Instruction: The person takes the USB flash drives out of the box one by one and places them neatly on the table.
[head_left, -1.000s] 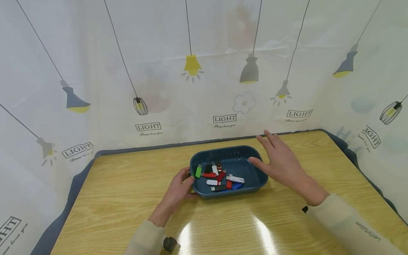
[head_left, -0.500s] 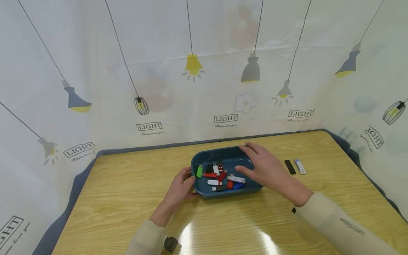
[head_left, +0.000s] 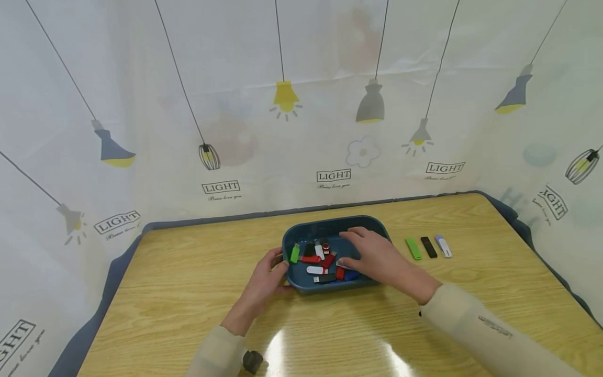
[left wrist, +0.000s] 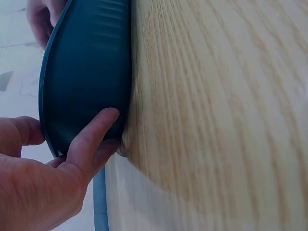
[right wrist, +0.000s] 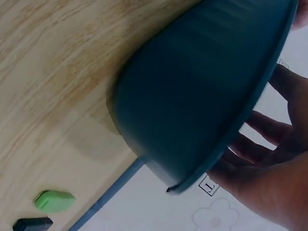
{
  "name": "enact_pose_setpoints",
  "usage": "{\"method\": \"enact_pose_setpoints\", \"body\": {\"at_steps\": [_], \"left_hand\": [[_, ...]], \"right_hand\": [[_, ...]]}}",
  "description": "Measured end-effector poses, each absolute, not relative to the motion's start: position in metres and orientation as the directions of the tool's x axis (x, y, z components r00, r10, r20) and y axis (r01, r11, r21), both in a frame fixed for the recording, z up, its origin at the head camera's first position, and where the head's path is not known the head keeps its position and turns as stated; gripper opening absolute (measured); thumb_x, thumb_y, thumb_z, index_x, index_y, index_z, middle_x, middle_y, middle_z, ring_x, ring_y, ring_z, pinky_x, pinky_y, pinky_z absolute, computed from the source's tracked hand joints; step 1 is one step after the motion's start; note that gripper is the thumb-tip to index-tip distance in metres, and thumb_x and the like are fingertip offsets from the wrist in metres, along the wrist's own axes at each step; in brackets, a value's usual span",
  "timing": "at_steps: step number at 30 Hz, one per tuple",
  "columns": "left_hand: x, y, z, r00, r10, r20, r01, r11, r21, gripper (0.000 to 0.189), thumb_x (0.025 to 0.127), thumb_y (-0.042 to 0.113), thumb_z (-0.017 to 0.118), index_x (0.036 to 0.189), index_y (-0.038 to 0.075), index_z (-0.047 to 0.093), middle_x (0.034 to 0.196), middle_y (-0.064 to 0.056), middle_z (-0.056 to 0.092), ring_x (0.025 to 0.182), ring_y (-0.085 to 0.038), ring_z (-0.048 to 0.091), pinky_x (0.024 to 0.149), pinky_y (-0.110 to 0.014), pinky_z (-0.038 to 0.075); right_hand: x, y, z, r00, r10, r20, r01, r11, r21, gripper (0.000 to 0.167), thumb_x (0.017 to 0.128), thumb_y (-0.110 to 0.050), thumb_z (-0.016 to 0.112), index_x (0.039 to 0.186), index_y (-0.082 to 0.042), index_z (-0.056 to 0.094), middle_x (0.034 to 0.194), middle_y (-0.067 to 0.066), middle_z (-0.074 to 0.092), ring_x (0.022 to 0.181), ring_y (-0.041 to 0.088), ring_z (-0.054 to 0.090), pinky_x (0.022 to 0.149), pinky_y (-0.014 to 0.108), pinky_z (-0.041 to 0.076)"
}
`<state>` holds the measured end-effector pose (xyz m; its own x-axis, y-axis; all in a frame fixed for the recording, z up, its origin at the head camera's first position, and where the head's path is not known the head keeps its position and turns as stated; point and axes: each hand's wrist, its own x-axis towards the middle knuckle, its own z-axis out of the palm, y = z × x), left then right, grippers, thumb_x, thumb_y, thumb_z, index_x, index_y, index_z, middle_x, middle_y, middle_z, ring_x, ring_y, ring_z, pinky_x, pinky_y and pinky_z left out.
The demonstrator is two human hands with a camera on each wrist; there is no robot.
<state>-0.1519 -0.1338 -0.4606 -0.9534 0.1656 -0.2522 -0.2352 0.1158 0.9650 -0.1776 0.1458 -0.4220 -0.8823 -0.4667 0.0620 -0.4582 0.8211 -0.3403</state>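
Note:
A dark blue plastic bin rests on the wooden table, holding several USB flash drives. Green, red, white and black drives lie loosely in its left and middle part. My left hand grips the bin's left end; in the left wrist view its fingers lie against the outer wall, with the thumb side at the rim. Over the bin's right half reaches my right hand, fingers spread and slightly bent, holding nothing visible. It covers part of a white drive beneath it. In the right wrist view its fingertips pass behind the rim.
On the table right of the bin lie a green flash drive, a black one and a white-purple one, side by side. A cloth printed with lamps hangs behind and around the table.
My right hand has moved left and lower over the bin, uncovering the three drives on the table to the right. The left hand keeps its grip, and the bin stays in place.

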Motion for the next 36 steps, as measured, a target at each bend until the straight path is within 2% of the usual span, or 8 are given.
{"method": "enact_pose_setpoints", "body": {"at_steps": [10, 20, 25, 36], "left_hand": [[-0.154, -0.134, -0.463, -0.95, 0.157, -0.269, -0.254, 0.112, 0.961, 0.052, 0.107, 0.013, 0.045, 0.157, 0.001, 0.035, 0.16, -0.027, 0.034, 0.132, -0.043, 0.052, 0.088, -0.05, 0.06], [-0.153, -0.133, -0.463, -0.952, 0.158, -0.263, -0.25, 0.098, 0.963, 0.053, 0.106, 0.012, 0.045, 0.157, -0.001, 0.034, 0.16, -0.027, 0.034, 0.132, -0.044, 0.051, 0.087, -0.05, 0.061], [-0.153, -0.133, -0.463, -0.952, 0.162, -0.258, -0.244, 0.101, 0.965, 0.053, 0.106, 0.011, 0.044, 0.157, -0.001, 0.034, 0.16, -0.028, 0.033, 0.133, -0.044, 0.05, 0.087, -0.05, 0.06], [-0.153, -0.132, -0.464, -0.954, 0.157, -0.256, -0.243, 0.099, 0.965, 0.052, 0.107, 0.011, 0.044, 0.157, -0.001, 0.034, 0.16, -0.027, 0.034, 0.132, -0.044, 0.051, 0.088, -0.051, 0.06]], "right_hand": [[-0.186, 0.134, -0.434, -0.875, -0.484, -0.016, -0.441, 0.809, -0.388, 0.052, 0.093, -0.03, 0.078, 0.135, -0.002, 0.065, 0.13, 0.017, 0.063, 0.115, 0.033, 0.063, 0.096, 0.05, 0.055], [-0.19, 0.13, -0.442, -0.873, -0.483, -0.059, -0.432, 0.825, -0.364, 0.032, 0.089, -0.026, 0.082, 0.112, -0.005, 0.073, 0.101, 0.007, 0.069, 0.087, 0.018, 0.062, 0.077, 0.039, 0.056], [-0.193, 0.13, -0.443, -0.871, -0.484, -0.08, -0.43, 0.832, -0.351, 0.023, 0.09, -0.023, 0.081, 0.104, -0.005, 0.075, 0.094, 0.005, 0.071, 0.082, 0.017, 0.061, 0.076, 0.039, 0.056], [-0.197, 0.128, -0.443, -0.865, -0.483, -0.137, -0.416, 0.841, -0.345, 0.013, 0.093, -0.016, 0.077, 0.1, -0.005, 0.075, 0.092, 0.004, 0.071, 0.08, 0.017, 0.061, 0.078, 0.041, 0.058]]}}
